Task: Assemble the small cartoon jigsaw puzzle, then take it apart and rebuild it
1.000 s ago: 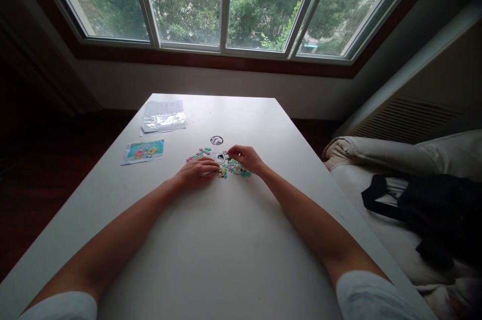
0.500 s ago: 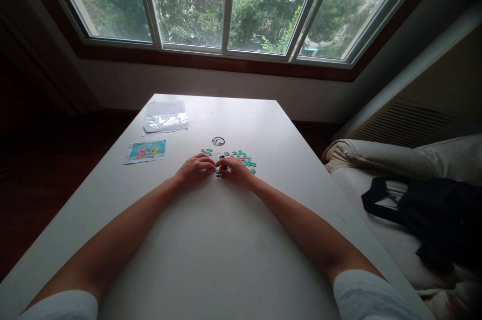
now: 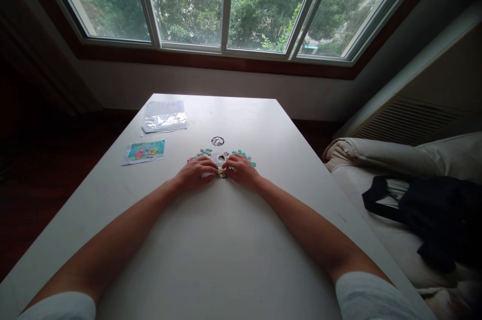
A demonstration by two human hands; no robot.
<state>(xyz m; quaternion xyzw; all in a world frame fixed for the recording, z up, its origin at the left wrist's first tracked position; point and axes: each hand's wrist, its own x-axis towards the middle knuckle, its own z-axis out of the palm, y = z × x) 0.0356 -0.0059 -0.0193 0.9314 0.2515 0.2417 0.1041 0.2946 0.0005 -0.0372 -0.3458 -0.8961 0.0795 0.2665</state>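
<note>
At left on the white table (image 3: 218, 239), a turquoise picture card (image 3: 146, 151) with pink and yellow cartoon figures lies lengthwise left to right; beyond it is a clear plastic packet (image 3: 165, 120), any print unreadable. The left hand (image 3: 197, 172) curls beside a clear round piece (image 3: 216, 158); small pink, green and yellow puzzle pieces (image 3: 205, 151), pointing variously, surround it at centre. The right hand's (image 3: 241, 170) fingers bend narrowly over more. Whether either grips anything, I cannot tell.

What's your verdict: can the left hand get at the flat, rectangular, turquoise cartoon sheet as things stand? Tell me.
Probably yes: only bare white tabletop shows between the left hand, which is at the small multicoloured jigsaw pieces, and the cartoon sheet.
</note>
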